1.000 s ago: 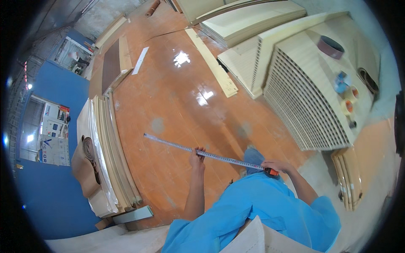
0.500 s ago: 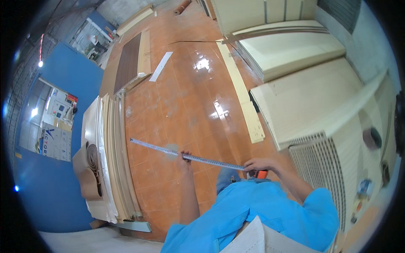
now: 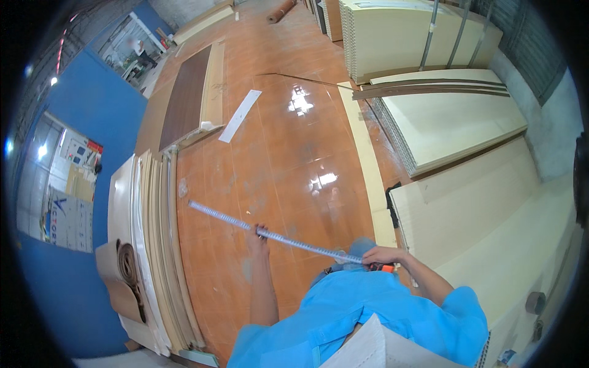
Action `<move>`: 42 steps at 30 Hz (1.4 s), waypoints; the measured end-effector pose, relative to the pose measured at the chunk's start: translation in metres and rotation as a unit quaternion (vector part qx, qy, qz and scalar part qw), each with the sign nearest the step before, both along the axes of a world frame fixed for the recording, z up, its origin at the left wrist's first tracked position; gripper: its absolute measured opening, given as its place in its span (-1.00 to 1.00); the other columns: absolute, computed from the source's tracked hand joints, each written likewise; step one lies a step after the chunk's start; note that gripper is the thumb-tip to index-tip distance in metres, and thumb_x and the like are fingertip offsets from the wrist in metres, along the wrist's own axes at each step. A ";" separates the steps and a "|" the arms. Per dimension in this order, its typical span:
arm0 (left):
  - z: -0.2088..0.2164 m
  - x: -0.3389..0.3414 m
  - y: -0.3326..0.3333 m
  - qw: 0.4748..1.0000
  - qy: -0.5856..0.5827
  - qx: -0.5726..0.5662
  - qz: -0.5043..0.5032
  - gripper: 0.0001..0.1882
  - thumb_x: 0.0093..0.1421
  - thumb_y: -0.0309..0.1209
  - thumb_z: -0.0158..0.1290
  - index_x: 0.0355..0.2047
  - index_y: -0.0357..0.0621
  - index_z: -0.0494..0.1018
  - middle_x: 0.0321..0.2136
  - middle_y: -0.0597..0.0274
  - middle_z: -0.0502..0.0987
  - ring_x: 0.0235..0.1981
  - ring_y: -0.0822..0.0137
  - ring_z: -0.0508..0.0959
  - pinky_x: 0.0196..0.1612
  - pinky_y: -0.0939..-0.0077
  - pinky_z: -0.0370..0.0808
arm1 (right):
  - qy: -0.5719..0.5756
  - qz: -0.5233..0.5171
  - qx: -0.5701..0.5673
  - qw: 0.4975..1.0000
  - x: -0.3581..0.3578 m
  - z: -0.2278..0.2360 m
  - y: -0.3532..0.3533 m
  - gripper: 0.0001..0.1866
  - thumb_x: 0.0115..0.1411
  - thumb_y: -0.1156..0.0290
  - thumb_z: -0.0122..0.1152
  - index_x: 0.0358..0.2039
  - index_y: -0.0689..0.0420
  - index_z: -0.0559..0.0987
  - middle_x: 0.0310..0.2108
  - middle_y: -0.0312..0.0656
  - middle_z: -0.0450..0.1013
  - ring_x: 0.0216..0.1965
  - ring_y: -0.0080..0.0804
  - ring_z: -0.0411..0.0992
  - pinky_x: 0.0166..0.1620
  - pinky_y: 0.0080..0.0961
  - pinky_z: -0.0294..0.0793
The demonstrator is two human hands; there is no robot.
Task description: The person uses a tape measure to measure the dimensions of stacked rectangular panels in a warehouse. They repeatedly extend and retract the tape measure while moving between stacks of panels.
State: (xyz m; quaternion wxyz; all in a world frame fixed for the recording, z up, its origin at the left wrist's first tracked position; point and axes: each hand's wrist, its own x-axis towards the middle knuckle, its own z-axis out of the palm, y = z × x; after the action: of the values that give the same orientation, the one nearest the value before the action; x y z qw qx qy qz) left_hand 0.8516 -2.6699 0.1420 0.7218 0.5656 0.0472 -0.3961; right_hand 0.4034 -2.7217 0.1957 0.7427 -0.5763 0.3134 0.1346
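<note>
A pale tape-measure blade stretches out across my front, its free end pointing to the upper left. My left hand is closed around the blade partway along it. Close to my waist, my right hand grips the tape measure where the blade leaves its orange and black case. Most of the case is hidden behind that hand and my blue shirt.
Stacked panels stand along the left, with a rolled brown sheet against them. Large cream boards lie in piles on the right. A long pale strip and a white strip lie on the tiled floor. Far off, a person stands at an opening.
The view has shifted, so the boards on the right appear lower. Both hands keep their grip on the tape measure, and the blade stays extended.
</note>
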 end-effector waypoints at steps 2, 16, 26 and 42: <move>0.015 0.007 -0.094 0.997 -0.027 -0.002 -0.066 -0.74 0.32 -0.26 -0.14 -0.21 -0.23 0.36 -0.45 0.17 0.49 -0.41 0.29 0.54 -0.32 0.44 0.53 | 0.007 -0.035 0.021 0.999 0.007 0.010 -0.049 -0.68 0.26 0.17 0.02 -0.38 0.15 0.58 -0.47 -0.35 0.47 -0.41 -0.61 0.38 -0.30 -0.62 0.38; -0.081 0.092 -0.439 0.847 -0.057 0.215 -0.483 -0.68 0.26 -0.10 -0.06 -0.32 -0.10 0.41 -0.47 0.22 0.50 -0.45 0.39 0.49 -0.42 0.54 0.42 | 0.007 -0.385 0.029 0.922 0.165 -0.001 -0.515 -0.69 0.21 0.25 0.07 -0.55 0.22 0.51 -0.57 -0.17 0.48 -0.54 -0.46 0.45 -0.43 -0.54 0.43; -0.178 0.202 -0.492 0.854 0.167 0.403 -0.282 -0.78 0.20 -0.24 -0.07 -0.40 -0.12 0.42 -0.52 0.24 0.47 -0.51 0.35 0.47 -0.46 0.47 0.41 | 0.064 -0.376 0.079 0.921 0.317 -0.050 -0.835 -0.76 0.20 0.29 0.06 -0.47 0.20 0.52 -0.60 -0.30 0.42 -0.60 -0.57 0.37 -0.51 -0.55 0.35; -0.069 0.467 -1.331 0.918 -0.092 0.159 -0.352 -0.72 0.26 -0.21 -0.10 -0.16 -0.13 0.36 -0.39 0.21 0.50 -0.39 0.35 0.52 -0.32 0.48 0.45 | 0.083 -0.555 0.142 0.816 0.459 -0.081 -1.237 -0.76 0.15 0.25 0.09 -0.50 0.16 0.53 -0.58 -0.25 0.47 -0.59 -0.51 0.43 -0.50 -0.55 0.40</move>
State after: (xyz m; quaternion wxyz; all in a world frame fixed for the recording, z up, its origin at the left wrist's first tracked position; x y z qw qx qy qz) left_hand 1.3182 -4.0006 0.0732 0.4375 0.6867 -0.1598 -0.5582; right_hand 0.8623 -3.9588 0.1145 0.7359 -0.1799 0.6181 -0.2098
